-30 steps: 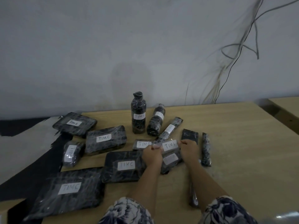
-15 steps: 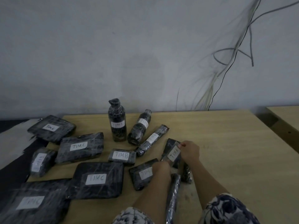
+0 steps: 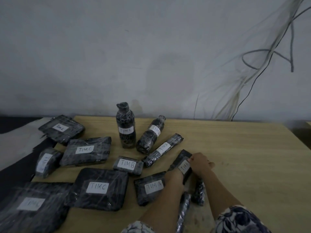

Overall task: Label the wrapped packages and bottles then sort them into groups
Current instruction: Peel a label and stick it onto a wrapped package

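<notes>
On the table (image 3: pixel 244 148), the left hand (image 3: pixel 175 178) and right hand (image 3: pixel 200 163) are gripping the slim package (image 3: pixel 182 161), its long axis pointing away, slightly rightward.

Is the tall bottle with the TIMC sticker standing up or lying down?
Standing up. The bottle rests on its base on the table, with its cap pointing up.

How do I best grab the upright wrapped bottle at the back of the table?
Grip the upright bottle round its straight middle, at the label, coming from its left: the neck narrows, and a second bottle crowds its right side.
</notes>
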`<move>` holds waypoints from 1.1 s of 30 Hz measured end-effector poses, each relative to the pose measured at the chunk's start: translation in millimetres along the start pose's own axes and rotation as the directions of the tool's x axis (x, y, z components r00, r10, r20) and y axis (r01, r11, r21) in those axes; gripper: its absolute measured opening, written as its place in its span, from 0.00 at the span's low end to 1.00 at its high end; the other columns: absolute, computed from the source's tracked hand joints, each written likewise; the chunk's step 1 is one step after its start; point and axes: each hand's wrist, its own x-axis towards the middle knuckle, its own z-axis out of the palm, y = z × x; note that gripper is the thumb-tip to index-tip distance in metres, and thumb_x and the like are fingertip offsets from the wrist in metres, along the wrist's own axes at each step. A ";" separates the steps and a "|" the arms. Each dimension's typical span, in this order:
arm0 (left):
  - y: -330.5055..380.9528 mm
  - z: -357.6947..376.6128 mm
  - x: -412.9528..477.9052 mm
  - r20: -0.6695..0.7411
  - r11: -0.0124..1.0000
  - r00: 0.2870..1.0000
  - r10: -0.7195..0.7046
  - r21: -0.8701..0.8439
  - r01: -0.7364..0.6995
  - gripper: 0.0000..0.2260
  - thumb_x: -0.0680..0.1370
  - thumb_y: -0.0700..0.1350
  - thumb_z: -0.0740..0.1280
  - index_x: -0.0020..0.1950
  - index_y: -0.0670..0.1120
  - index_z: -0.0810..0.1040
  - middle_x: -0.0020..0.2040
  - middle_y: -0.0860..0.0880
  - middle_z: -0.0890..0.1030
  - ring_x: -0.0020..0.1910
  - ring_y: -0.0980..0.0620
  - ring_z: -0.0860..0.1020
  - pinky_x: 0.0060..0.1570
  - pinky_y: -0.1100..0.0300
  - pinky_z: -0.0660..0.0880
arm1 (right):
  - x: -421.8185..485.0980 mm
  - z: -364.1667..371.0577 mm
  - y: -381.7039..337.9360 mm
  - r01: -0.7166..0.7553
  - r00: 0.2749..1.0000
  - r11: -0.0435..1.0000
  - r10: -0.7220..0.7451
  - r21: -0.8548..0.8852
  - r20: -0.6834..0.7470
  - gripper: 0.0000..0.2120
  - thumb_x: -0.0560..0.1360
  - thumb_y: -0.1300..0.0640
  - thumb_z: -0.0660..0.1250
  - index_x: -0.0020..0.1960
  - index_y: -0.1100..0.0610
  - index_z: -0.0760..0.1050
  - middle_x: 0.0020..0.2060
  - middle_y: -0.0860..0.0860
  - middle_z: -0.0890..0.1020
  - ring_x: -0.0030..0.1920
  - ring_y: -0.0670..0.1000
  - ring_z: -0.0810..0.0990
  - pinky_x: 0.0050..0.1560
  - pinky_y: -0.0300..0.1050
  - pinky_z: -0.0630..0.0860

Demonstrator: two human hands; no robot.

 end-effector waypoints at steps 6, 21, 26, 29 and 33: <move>1.4 -6.0 -7.2 -0.141 0.975 0.978 0.157 0.181 -0.130 0.14 0.80 0.44 0.58 0.61 0.39 0.75 0.59 0.41 0.77 0.56 0.43 0.76 0.51 0.55 0.74 | 0.2 9.1 4.6 -0.058 0.996 0.997 0.061 0.050 -0.072 0.11 0.79 0.50 0.58 0.52 0.51 0.78 0.55 0.54 0.74 0.57 0.57 0.73 0.64 0.60 0.65; 14.0 -50.6 -6.6 -0.228 0.721 0.864 0.449 0.663 -0.200 0.19 0.81 0.49 0.54 0.65 0.40 0.73 0.66 0.40 0.71 0.63 0.41 0.72 0.61 0.51 0.71 | -45.8 51.5 -23.7 -0.234 0.951 0.954 0.265 0.190 -0.158 0.12 0.80 0.50 0.56 0.53 0.55 0.76 0.55 0.54 0.77 0.58 0.57 0.74 0.66 0.60 0.59; 15.1 -58.0 -2.2 -0.214 0.694 0.865 0.455 0.694 -0.194 0.19 0.79 0.52 0.57 0.63 0.41 0.74 0.64 0.42 0.71 0.59 0.40 0.74 0.56 0.47 0.75 | -58.2 53.4 -27.6 -0.268 0.940 0.958 0.284 0.106 -0.190 0.14 0.82 0.50 0.53 0.58 0.53 0.74 0.59 0.54 0.76 0.62 0.56 0.72 0.68 0.61 0.57; 15.3 -61.1 6.3 -0.180 0.678 0.876 0.448 0.707 -0.202 0.19 0.77 0.53 0.63 0.62 0.41 0.74 0.62 0.42 0.73 0.58 0.42 0.75 0.55 0.46 0.76 | -58.4 58.3 -27.8 -0.255 0.940 0.966 0.256 0.035 -0.225 0.15 0.82 0.50 0.50 0.59 0.53 0.72 0.59 0.53 0.75 0.63 0.56 0.71 0.68 0.61 0.58; 17.4 -63.9 7.1 -0.164 0.631 0.863 0.478 0.747 -0.208 0.18 0.78 0.52 0.63 0.63 0.42 0.73 0.64 0.43 0.71 0.61 0.43 0.73 0.59 0.48 0.73 | -61.2 65.0 -31.1 -0.232 0.940 0.973 0.227 0.009 -0.255 0.15 0.82 0.51 0.49 0.60 0.55 0.69 0.60 0.54 0.74 0.63 0.57 0.70 0.68 0.62 0.57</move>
